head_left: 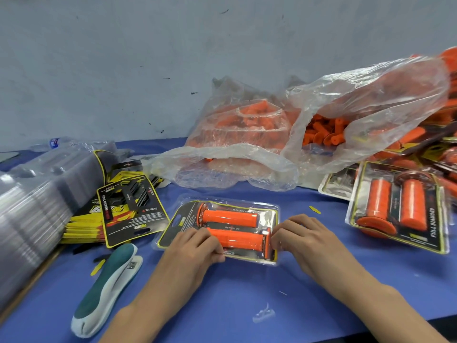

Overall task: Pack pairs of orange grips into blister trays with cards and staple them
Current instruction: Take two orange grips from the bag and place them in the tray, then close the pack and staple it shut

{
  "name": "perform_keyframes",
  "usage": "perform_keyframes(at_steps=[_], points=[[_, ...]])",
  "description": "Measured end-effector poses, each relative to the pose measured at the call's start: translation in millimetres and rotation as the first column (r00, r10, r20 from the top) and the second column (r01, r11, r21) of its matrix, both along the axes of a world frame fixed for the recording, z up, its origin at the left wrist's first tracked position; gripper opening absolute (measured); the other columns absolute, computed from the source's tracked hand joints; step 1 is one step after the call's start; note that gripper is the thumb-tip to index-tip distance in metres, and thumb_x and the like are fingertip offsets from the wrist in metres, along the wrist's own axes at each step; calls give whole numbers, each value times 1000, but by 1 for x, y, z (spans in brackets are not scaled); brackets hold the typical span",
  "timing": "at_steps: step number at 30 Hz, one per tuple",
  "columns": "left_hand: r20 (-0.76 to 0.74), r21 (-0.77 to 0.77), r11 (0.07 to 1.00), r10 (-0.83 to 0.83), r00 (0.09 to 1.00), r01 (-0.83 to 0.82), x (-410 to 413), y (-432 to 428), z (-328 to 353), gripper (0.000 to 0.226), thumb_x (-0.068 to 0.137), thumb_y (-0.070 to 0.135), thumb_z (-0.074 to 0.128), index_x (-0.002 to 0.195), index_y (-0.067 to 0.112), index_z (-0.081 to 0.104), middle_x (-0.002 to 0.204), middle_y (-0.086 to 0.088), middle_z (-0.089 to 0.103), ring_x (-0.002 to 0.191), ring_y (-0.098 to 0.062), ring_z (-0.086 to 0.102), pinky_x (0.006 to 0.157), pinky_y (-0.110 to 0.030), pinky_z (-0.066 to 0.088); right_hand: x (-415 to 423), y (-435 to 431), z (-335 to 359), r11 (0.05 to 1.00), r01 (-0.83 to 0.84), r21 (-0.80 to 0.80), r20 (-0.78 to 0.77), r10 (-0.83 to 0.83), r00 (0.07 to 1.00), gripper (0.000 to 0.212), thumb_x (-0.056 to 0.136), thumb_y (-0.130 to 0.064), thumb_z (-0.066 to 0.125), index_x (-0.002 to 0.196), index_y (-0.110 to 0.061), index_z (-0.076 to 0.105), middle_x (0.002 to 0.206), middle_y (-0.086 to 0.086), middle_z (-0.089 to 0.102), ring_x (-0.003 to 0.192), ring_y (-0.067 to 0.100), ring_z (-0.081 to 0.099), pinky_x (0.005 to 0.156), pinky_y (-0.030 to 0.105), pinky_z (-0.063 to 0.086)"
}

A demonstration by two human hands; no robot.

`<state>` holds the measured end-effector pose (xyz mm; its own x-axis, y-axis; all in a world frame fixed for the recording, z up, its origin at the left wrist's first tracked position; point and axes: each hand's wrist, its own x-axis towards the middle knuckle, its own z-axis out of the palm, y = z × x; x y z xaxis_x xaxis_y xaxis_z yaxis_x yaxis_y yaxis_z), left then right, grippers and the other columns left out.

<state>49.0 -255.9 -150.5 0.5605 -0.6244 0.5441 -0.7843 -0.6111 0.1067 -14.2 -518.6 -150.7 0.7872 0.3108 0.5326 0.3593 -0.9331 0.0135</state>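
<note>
Clear plastic blister tray at frame centre, gripped at its near edge by left hand and right hand, fingertips curled, partly hidden; two orange grips inside. Lower left, stapler. Upper right, bag holds loose grips, blurred; finished packs cut off right.

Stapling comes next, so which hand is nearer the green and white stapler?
Left. The left hand grips the left end of the blister tray, just right of the stapler; the right hand holds the tray's right end, farther off.
</note>
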Motion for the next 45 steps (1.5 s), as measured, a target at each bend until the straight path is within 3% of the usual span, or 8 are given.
perform_keyframes(at_steps=[3,8,21,29,34,38,42,45], points=[[0,7,1000,19,1000,-19,0,-1,-1,10,87,18,72,80,16,65,82,6,61,75,-21,58,72,-30,39,-9,0,-1,986,22,166,-17,-19,1000,57,64,16,63,100,-28,65,116,-17,62,106,16,60,87,28,40],[30,28,999,20,999,-21,3,0,-6,10,85,19,74,82,19,65,84,9,61,75,-19,57,73,-29,38,-13,39,-9,990,-63,127,-8,65,998,21,91,-47,58,110,-37,60,134,-13,54,130,12,47,112,40,34],[155,39,999,-12,988,7,6,3,-15,3,86,29,64,85,29,67,81,10,58,74,-15,57,74,-27,38,2,45,-18,985,-83,154,-22,88,996,4,90,-30,68,91,-26,66,126,-8,61,128,15,51,103,37,44],[48,44,986,160,986,-162,5,34,1,41,92,57,39,83,28,66,88,13,59,87,-15,58,80,-28,38,1,43,-20,954,-78,288,-64,101,993,29,96,-50,48,88,-27,62,127,-16,57,127,7,47,103,25,39],[53,-73,786,618,784,-614,5,71,20,41,90,54,55,97,14,62,92,-8,61,86,-34,58,71,-45,48,2,42,-21,957,-84,277,-71,108,992,24,97,-49,49,89,-29,60,126,-16,55,125,9,48,101,29,43],[-300,263,562,820,487,-785,-4,105,15,52,85,70,45,103,22,43,108,0,50,103,-28,58,73,-38,45,2,41,-22,962,-97,254,-82,121,989,22,98,-50,46,94,-33,60,129,-17,53,126,10,45,102,30,42],[-398,398,627,776,489,-670,-11,104,13,44,92,66,36,96,22,40,112,1,56,107,-24,58,82,-37,49,1,42,-22,967,-93,235,-92,118,989,20,98,-48,48,100,-37,64,130,-16,52,127,12,45,102,34,42],[-574,228,726,639,513,-649,-17,96,27,36,94,56,47,97,20,45,103,-1,63,96,-22,61,73,-34,45,-1,43,-22,973,-86,216,-73,104,992,19,97,-45,50,103,-41,67,129,-14,55,125,15,47,102,36,44]])
